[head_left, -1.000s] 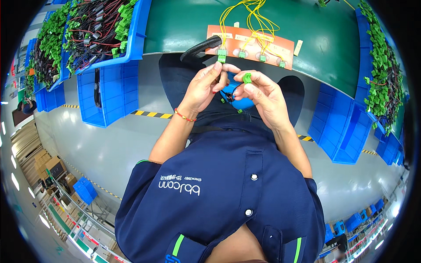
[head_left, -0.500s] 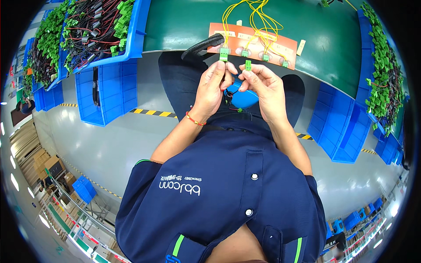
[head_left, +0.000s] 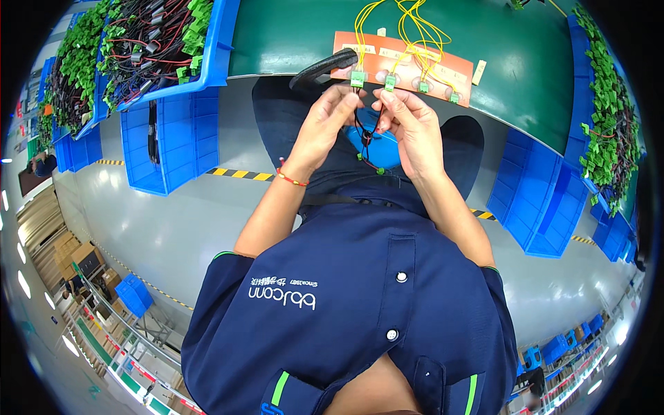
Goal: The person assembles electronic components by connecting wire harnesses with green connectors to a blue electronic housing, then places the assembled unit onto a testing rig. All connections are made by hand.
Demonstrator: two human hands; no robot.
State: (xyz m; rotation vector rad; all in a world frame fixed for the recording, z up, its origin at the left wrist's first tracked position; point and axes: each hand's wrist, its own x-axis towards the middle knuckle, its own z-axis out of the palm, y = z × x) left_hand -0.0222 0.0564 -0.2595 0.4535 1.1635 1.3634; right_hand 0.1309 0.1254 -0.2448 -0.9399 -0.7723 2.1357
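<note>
Factory workshop, green desk [head_left: 519, 76] beyond the hands [head_left: 419, 131], blue bins [head_left: 220, 52] of connectors [head_left: 196, 33] left and right, striped floor tape [head_left: 242, 175]

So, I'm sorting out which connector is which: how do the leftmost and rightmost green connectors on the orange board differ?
Size: the leftmost connector looks larger and wider; the rightmost connector looks smaller.
Hands: the left hand is close below the leftmost connector, while neither hand is at the rightmost connector.
Shared: both are green, sit along the orange board and have yellow wires leading to them.
</note>
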